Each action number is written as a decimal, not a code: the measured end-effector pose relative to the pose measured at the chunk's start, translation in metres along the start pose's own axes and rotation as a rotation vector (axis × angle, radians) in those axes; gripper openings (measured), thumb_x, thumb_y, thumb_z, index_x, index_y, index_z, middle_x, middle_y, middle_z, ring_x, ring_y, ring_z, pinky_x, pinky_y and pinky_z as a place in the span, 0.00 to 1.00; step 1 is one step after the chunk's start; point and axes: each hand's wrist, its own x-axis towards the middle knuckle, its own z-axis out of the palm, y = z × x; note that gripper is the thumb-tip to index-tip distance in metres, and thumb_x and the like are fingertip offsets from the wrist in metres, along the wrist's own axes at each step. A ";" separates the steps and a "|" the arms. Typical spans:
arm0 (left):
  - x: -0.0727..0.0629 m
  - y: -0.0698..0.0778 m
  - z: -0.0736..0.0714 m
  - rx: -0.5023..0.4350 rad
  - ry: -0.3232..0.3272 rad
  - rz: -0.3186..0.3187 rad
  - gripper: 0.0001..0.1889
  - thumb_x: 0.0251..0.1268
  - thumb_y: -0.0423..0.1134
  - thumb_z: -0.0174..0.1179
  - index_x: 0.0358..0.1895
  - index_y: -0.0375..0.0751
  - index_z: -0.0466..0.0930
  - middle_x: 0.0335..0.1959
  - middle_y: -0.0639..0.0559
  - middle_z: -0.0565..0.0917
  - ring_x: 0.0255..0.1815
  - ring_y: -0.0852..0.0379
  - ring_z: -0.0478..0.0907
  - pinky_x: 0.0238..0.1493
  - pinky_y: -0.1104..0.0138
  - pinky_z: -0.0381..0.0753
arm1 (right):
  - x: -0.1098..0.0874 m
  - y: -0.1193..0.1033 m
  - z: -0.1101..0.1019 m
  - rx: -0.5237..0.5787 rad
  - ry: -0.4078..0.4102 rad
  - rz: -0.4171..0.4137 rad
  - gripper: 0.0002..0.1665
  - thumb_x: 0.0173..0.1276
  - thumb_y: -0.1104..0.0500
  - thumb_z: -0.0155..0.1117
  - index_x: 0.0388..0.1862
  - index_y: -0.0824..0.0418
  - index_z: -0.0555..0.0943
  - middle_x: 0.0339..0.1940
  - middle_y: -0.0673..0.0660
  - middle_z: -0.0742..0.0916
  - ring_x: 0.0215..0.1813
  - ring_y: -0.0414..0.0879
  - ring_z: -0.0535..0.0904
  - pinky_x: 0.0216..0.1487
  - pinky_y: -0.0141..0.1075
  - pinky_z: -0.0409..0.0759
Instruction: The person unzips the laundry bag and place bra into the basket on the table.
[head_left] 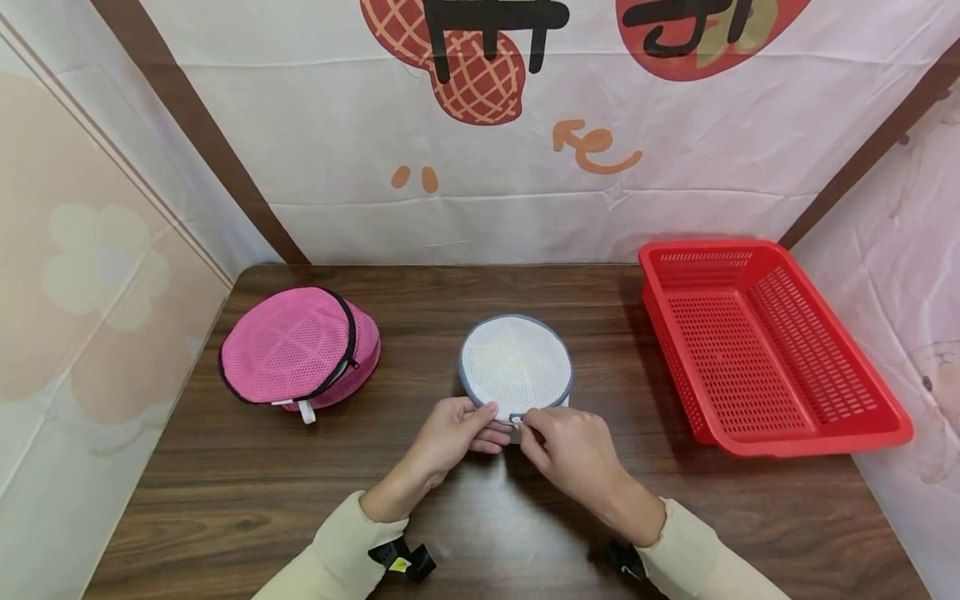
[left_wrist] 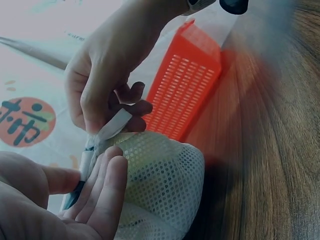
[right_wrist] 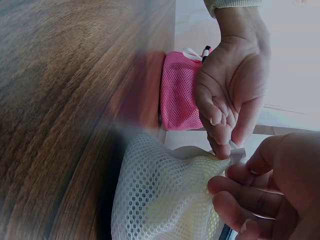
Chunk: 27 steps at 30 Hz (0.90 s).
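Observation:
A round white mesh laundry bag (head_left: 515,362) with grey-blue trim lies at the middle of the table. Pale yellowish contents show faintly through its mesh side (left_wrist: 167,170) in the left wrist view. My left hand (head_left: 450,435) pinches the bag's near rim, thumb on top and fingers below. Just right of it, my right hand (head_left: 576,450) pinches at the zipper on the same rim; its fingertips hide most of the zipper pull. A white fabric tab (left_wrist: 115,125) sticks out between the two hands.
On the left of the wooden table (head_left: 247,517) sits a pink mesh laundry bag (head_left: 288,346) with black trim and a white tab. A red perforated plastic basket (head_left: 817,443) stands at the right. Behind the table hangs a printed cloth (head_left: 510,229).

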 end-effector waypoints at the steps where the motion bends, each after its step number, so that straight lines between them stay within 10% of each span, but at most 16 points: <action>1: 0.000 0.000 0.000 -0.008 -0.003 -0.003 0.17 0.81 0.33 0.50 0.50 0.16 0.76 0.42 0.28 0.86 0.36 0.55 0.88 0.40 0.64 0.90 | 0.000 0.000 0.000 -0.004 0.003 0.000 0.15 0.63 0.58 0.70 0.19 0.48 0.76 0.14 0.39 0.69 0.18 0.33 0.64 0.16 0.26 0.61; 27: -0.003 0.003 -0.007 -0.013 -0.040 -0.012 0.15 0.81 0.31 0.49 0.50 0.15 0.73 0.44 0.23 0.84 0.40 0.51 0.89 0.45 0.61 0.89 | -0.009 0.023 -0.012 -0.081 0.046 0.048 0.15 0.58 0.59 0.68 0.18 0.47 0.74 0.14 0.41 0.70 0.18 0.36 0.63 0.15 0.30 0.62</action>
